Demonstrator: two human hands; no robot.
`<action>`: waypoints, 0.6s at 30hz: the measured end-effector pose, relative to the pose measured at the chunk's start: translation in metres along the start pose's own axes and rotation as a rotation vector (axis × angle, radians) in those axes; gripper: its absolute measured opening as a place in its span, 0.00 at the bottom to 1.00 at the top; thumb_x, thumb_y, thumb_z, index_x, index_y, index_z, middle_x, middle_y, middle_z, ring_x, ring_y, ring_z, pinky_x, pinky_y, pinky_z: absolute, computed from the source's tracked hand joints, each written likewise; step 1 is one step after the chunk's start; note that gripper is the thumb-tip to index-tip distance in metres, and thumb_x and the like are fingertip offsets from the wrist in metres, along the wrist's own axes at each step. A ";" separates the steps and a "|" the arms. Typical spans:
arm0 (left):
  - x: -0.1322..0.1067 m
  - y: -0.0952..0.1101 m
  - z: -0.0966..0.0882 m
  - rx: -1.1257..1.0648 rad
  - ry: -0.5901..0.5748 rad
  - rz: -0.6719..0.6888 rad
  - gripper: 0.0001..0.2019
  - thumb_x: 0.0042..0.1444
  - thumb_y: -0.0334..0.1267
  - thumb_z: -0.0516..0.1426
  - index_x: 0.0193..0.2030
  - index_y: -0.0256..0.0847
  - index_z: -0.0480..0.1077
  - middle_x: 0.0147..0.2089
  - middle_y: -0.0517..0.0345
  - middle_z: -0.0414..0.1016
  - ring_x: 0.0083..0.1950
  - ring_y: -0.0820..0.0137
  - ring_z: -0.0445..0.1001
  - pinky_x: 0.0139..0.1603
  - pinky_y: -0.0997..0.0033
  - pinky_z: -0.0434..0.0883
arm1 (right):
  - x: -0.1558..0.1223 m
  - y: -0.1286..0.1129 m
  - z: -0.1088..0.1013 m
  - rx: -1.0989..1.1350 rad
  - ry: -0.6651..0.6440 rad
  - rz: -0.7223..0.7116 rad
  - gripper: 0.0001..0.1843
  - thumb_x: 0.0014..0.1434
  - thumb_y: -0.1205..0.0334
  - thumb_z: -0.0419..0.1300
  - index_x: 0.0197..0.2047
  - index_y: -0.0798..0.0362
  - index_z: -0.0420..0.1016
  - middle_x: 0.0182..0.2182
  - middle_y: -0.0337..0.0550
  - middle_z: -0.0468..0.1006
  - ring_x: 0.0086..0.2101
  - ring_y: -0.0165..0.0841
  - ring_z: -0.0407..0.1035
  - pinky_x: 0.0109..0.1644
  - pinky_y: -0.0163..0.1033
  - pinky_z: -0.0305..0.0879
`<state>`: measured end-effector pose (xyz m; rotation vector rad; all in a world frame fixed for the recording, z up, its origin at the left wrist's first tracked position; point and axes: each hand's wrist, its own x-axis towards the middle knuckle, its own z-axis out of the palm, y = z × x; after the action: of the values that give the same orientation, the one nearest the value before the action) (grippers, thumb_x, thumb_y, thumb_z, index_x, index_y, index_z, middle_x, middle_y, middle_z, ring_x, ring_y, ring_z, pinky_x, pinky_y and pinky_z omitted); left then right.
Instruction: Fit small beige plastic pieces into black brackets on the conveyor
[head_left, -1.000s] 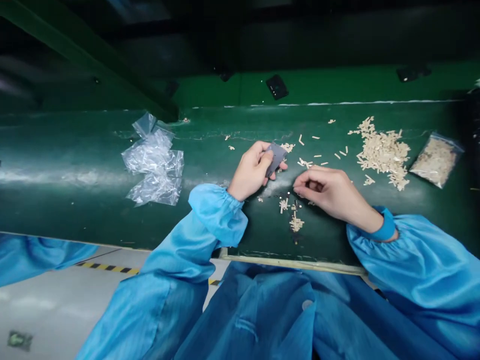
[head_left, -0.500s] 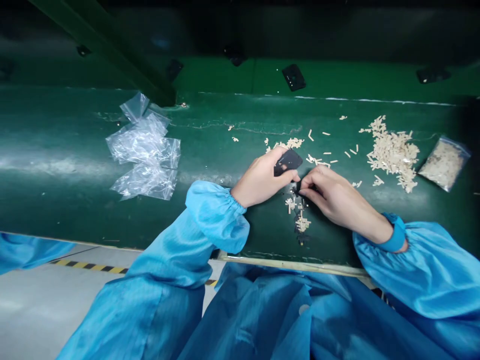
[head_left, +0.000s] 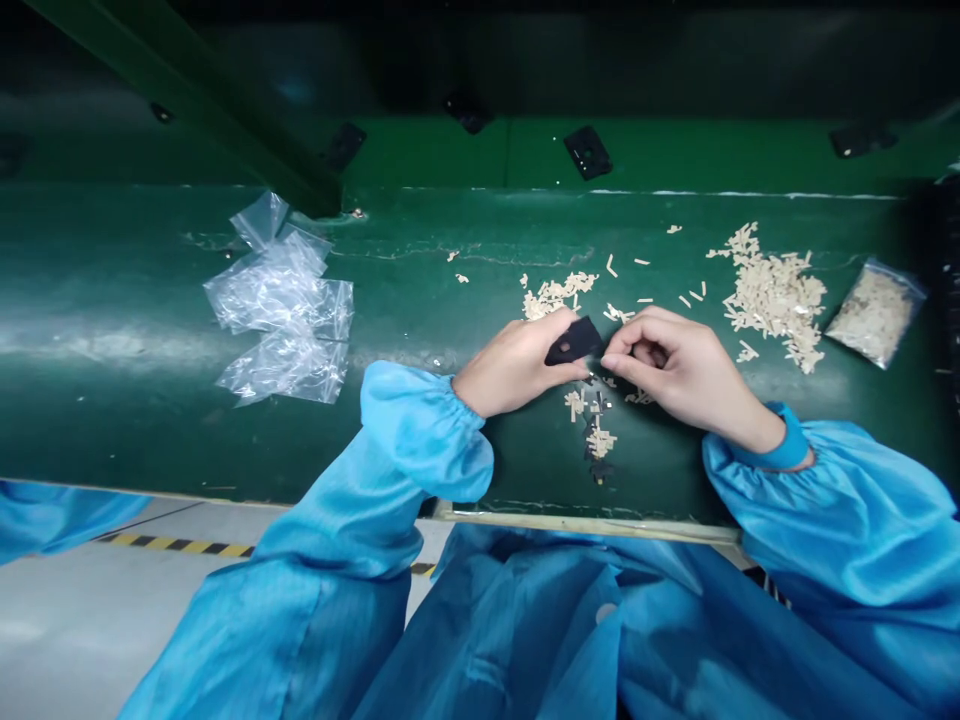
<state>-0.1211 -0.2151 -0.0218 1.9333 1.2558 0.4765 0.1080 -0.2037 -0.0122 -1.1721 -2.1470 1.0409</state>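
My left hand (head_left: 517,367) grips a flat black plastic part (head_left: 576,341) with a round hole, thumb below and fingers behind it. Close to the part's right edge, my right hand (head_left: 667,365) is closed in a pinch; whatever lies between thumb and forefinger is too small to make out. Under the hands is a small heap of pale strips and black bits (head_left: 600,440). Another cluster of pale short strips (head_left: 559,294) lies just beyond my left hand, partly covered by it.
A larger pile of pale strips (head_left: 780,300) lies to the right, beside a filled zip bag (head_left: 877,312). Clear plastic bags (head_left: 285,310) are heaped at left, near a green post (head_left: 225,110). Several black parts, one a holed plate (head_left: 589,153), lie along the back of the green bench (head_left: 420,440).
The black part has tilted in my left hand and now shows a plainer face. My right hand has risen slightly from the small heap to the part's edge. The view has shifted a little.
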 end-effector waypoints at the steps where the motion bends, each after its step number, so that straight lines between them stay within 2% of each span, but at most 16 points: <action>1: 0.001 0.000 -0.002 -0.050 0.015 -0.020 0.12 0.58 0.42 0.65 0.43 0.41 0.69 0.39 0.61 0.74 0.39 0.69 0.73 0.38 0.71 0.64 | 0.000 0.000 0.001 0.039 0.000 0.013 0.06 0.64 0.59 0.66 0.37 0.52 0.78 0.30 0.38 0.71 0.26 0.28 0.60 0.30 0.38 0.58; 4: 0.003 0.003 -0.006 -0.204 0.055 -0.078 0.13 0.55 0.40 0.67 0.40 0.40 0.69 0.36 0.61 0.72 0.36 0.70 0.70 0.37 0.71 0.65 | -0.001 0.000 0.003 0.131 -0.037 0.032 0.06 0.66 0.58 0.64 0.41 0.52 0.79 0.30 0.38 0.72 0.25 0.27 0.60 0.28 0.37 0.57; 7: 0.003 0.008 -0.007 -0.419 0.027 -0.161 0.10 0.56 0.39 0.65 0.38 0.39 0.68 0.31 0.63 0.69 0.31 0.74 0.66 0.32 0.73 0.64 | -0.003 -0.001 0.005 0.177 -0.071 0.037 0.09 0.66 0.58 0.63 0.46 0.52 0.79 0.26 0.36 0.71 0.24 0.27 0.61 0.27 0.35 0.57; 11: 0.002 0.013 -0.005 -0.608 0.011 -0.205 0.11 0.55 0.38 0.66 0.36 0.38 0.67 0.29 0.64 0.68 0.27 0.77 0.64 0.28 0.75 0.63 | -0.007 -0.003 0.009 0.179 -0.066 -0.002 0.09 0.63 0.64 0.65 0.47 0.52 0.78 0.25 0.34 0.71 0.23 0.26 0.60 0.27 0.34 0.57; 14: 0.002 0.013 -0.003 -0.598 0.038 -0.210 0.11 0.55 0.39 0.66 0.36 0.38 0.68 0.28 0.63 0.68 0.27 0.76 0.64 0.28 0.74 0.64 | -0.006 -0.002 0.012 0.135 -0.010 -0.025 0.08 0.61 0.66 0.65 0.45 0.52 0.78 0.24 0.32 0.70 0.22 0.25 0.59 0.27 0.34 0.58; 18: 0.005 0.009 -0.001 -0.469 0.161 -0.175 0.11 0.53 0.35 0.67 0.40 0.37 0.71 0.33 0.61 0.72 0.35 0.72 0.70 0.38 0.72 0.69 | -0.004 0.000 0.010 0.113 0.043 0.013 0.04 0.64 0.62 0.64 0.41 0.52 0.78 0.22 0.34 0.71 0.22 0.27 0.61 0.27 0.36 0.59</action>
<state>-0.1149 -0.2123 -0.0148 1.4030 1.2653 0.7713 0.1034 -0.2109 -0.0180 -1.1473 -2.0223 1.1169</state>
